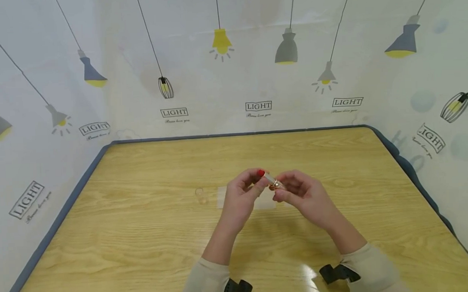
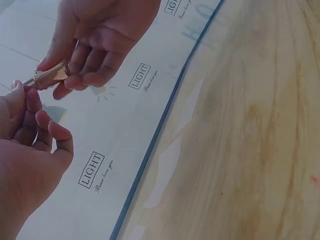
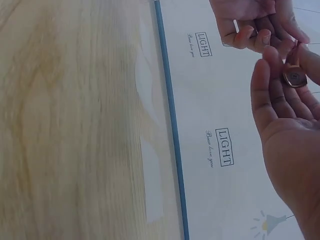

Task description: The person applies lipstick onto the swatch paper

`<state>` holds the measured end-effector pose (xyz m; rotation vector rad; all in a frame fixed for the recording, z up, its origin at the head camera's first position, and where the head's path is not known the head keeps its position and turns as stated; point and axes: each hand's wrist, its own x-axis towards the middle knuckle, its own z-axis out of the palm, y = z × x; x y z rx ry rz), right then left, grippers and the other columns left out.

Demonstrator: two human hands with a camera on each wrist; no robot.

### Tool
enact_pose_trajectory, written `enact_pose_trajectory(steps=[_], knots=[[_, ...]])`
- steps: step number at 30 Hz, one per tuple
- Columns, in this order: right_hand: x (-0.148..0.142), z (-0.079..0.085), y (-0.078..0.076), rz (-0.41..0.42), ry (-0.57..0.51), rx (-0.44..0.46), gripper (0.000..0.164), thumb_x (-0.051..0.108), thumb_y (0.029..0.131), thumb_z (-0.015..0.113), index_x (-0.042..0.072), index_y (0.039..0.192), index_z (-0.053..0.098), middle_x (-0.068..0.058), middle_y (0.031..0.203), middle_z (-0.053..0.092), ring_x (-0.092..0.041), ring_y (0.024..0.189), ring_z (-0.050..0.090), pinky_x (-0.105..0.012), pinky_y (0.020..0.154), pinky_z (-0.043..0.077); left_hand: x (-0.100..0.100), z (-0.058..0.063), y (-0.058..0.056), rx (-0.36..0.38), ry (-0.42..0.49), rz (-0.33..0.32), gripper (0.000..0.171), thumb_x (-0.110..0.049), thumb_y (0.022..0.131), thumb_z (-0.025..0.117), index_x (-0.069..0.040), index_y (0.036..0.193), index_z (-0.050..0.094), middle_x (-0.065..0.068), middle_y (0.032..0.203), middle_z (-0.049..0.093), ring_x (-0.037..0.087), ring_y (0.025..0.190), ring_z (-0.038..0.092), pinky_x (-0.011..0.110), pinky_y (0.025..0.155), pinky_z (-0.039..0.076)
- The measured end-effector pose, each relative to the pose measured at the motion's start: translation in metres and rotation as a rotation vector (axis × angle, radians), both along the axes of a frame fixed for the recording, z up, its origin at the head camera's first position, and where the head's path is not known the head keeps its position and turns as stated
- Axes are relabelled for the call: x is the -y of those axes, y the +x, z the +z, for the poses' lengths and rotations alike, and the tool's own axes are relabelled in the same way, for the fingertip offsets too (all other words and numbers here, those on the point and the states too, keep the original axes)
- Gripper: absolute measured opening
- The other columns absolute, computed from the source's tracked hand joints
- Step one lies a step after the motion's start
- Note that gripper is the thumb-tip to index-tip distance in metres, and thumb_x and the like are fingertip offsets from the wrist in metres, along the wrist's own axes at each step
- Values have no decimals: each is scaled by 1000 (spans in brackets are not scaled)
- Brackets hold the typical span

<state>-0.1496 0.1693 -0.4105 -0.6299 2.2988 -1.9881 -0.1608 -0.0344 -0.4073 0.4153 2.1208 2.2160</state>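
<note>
A small lipstick [image 1: 270, 179] with a silver-white tube and a rose-gold base is held up over the table between both hands. My left hand [image 1: 240, 196] pinches its slim upper end, where a red tip shows at the fingertips. My right hand [image 1: 307, 197] grips the base between thumb and fingers. In the left wrist view the flared, shiny base [image 2: 52, 75] points towards the right palm. The right wrist view shows the round underside of the base [image 3: 295, 77], which bears a small mark. Fingers hide part of the tube.
White paper [image 1: 264, 201] lies on the wood-grain table [image 1: 144, 235] beneath the hands. Left of it is a small clear piece [image 1: 201, 196], perhaps a cap. A printed wall covering [image 1: 216, 86] with lamp drawings closes off the back and sides, along the table's blue edge.
</note>
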Motion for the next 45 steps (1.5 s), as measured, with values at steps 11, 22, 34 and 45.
enact_pose_trajectory(steps=[11,22,34,45], knots=[[-22,13,-7,-94,0,-35,27,4,103,68,-8,126,64,12,103,78,-7,87,77,-26,81,65,-3,-3,-12,9,-135,-39,35,-22,101,75,-11,134,71,7,112,72,12,101,63,24,85,55],[-57,12,-16,-225,278,-109,25,9,101,73,3,125,69,-7,107,76,0,87,74,-20,78,63,-12,-17,-36,-151,-893,-134,44,-42,101,74,-15,136,71,4,141,67,25,129,62,42,106,56],[-86,-14,-21,-187,709,-303,26,15,99,77,5,123,73,2,92,75,-8,80,67,-24,67,54,-31,-26,-58,-327,-1391,-296,68,-64,97,69,-26,153,59,0,166,50,24,156,42,52,127,38],[-81,-36,-14,-151,834,-599,32,6,93,81,4,125,76,-4,108,74,-8,80,64,-27,66,57,-36,-33,-63,-258,-1416,-346,73,-66,99,63,-32,162,47,-5,175,34,23,164,29,65,129,28]])
